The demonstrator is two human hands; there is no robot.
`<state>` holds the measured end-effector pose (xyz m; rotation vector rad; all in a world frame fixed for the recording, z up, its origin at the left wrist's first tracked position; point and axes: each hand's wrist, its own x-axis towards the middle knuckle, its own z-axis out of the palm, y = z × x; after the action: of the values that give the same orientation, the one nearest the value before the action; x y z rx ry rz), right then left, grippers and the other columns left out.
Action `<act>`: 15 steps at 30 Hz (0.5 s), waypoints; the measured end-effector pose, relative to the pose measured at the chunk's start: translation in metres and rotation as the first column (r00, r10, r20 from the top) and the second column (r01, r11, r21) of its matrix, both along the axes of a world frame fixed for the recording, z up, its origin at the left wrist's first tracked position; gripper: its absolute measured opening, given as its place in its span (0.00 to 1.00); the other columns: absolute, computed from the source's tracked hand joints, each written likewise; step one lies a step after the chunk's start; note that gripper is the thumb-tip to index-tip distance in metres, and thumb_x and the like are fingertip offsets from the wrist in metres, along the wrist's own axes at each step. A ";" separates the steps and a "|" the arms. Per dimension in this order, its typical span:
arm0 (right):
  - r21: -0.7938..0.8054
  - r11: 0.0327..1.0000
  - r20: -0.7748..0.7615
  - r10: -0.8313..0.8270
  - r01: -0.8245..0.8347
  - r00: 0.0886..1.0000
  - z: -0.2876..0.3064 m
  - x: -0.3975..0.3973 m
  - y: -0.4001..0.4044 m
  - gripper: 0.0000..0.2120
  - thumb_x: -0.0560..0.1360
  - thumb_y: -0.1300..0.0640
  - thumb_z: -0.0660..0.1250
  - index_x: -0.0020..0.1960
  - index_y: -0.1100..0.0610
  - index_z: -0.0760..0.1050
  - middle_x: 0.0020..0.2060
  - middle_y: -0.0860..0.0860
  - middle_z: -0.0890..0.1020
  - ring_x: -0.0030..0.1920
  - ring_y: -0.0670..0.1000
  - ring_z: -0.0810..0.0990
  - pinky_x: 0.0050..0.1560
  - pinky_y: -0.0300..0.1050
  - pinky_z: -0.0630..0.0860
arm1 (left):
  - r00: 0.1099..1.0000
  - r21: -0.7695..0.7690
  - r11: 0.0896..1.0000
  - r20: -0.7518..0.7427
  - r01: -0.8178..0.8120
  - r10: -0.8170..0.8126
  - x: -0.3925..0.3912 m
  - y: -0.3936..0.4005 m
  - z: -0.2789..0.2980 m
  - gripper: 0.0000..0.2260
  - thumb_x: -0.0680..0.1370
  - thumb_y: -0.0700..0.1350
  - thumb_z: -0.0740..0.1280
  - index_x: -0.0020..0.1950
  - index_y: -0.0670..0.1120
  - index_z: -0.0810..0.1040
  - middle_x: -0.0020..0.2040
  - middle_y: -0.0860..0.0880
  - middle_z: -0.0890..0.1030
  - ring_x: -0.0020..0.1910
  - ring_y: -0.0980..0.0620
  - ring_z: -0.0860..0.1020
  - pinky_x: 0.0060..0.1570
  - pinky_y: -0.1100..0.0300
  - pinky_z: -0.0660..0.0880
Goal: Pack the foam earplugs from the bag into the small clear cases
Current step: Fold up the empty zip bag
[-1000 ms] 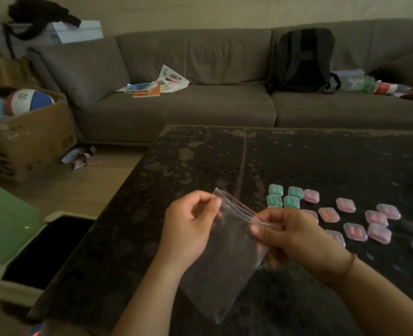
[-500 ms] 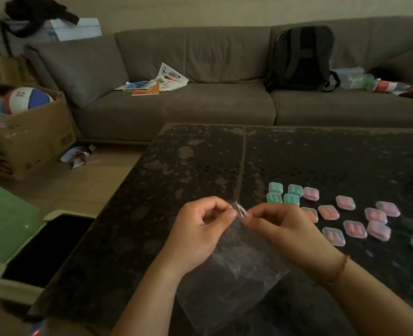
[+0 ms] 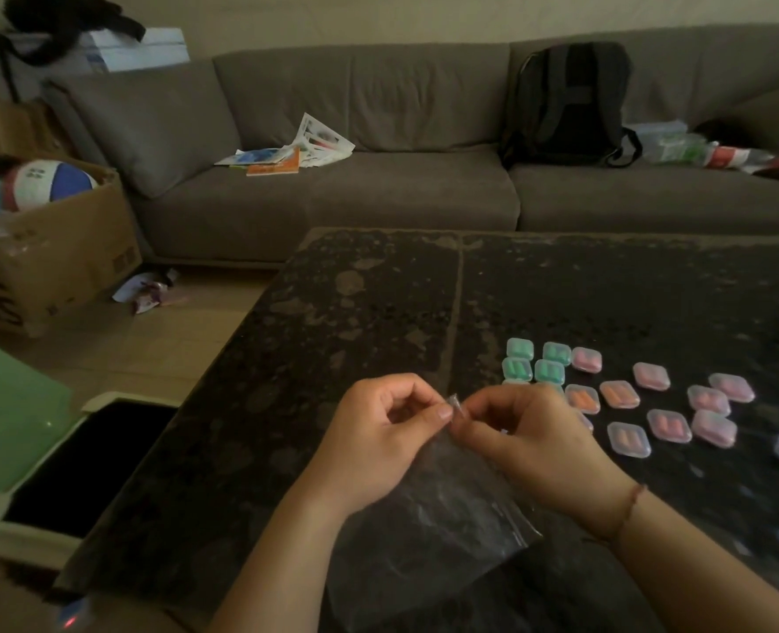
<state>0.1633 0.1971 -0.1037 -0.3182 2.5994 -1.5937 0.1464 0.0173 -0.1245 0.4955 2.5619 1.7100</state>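
**Bag pinched at its top edge**

Near the table's (image 3: 332, 312) front edge, a clear bag (image 3: 428, 518) is pinched at its top by the left hand (image 3: 378, 440) and right hand (image 3: 529, 440). Closed cases (image 3: 629, 399) are spread toward the right edge.

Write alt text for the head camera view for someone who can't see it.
Both hands, left hand and right hand, pinch the top edge of a clear plastic bag above a dark stone table. Small clear cases holding green, pink and orange earplugs lie to the right; a grey sofa stands behind.
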 end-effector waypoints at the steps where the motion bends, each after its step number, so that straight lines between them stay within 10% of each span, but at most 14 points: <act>1: 0.002 1.000 0.002 0.003 -0.003 1.000 -0.001 0.000 0.000 0.03 0.75 0.56 0.70 0.44 0.51 0.82 0.38 0.45 0.85 0.38 0.43 0.83 0.38 0.34 0.78 | 1.000 0.007 1.000 0.010 0.010 -0.011 0.000 -0.001 0.000 0.06 0.80 0.43 0.70 0.44 0.50 0.85 0.39 0.52 0.84 0.41 0.53 0.83 0.44 0.56 0.81; 15: 0.002 1.000 0.004 0.029 -0.029 1.000 -0.001 0.000 0.001 0.03 0.75 0.56 0.70 0.45 0.52 0.82 0.39 0.46 0.85 0.39 0.44 0.84 0.41 0.38 0.81 | 1.000 0.040 0.999 -0.022 0.018 -0.017 0.000 0.000 -0.001 0.06 0.79 0.40 0.70 0.44 0.46 0.85 0.38 0.50 0.85 0.39 0.52 0.84 0.43 0.54 0.83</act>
<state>0.1632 0.1981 -0.1047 -0.3514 2.5809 -1.5812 0.1465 0.0178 -0.1257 0.5390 2.5342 1.7633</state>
